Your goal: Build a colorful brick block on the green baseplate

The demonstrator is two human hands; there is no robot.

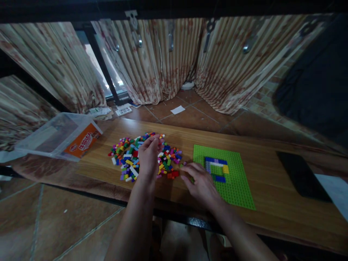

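The desk [268, 185] carries a pile of bricks [134, 156], a plate [239, 185] and a box [54, 137]. The pile lies spread at the center-left of the desk, in mixed colors. Red bricks [174, 174] lie at its near right edge.

Left grip [148, 156]: positioned over the pile, fingers drawn close together and directed away from the wearer. Whether the fingertips pinch a brick cannot be told.

Right grip [199, 179]: positioned between the pile and the plate, partly covering the plate's left side. The thumb and forefinger stand slightly apart, directed toward the pile. Small green and purple pieces show just beside the fingertips; whether they are pinched cannot be told.

The plate is green, studded and flat on the desk, right of the pile. It bears a rectangular frame [216, 163] of bricks around a central opening. Blue bricks show on the far and near sides, with yellow on the right. The frame's near left corner is partly hidden by the right grip.

The box is clear, with an orange label [83, 140], and stands at the left end. A black slab [301, 175] lies right of the plate, beside a white sheet [333, 190]. Striped curtains [168, 61] hang beyond the desk.
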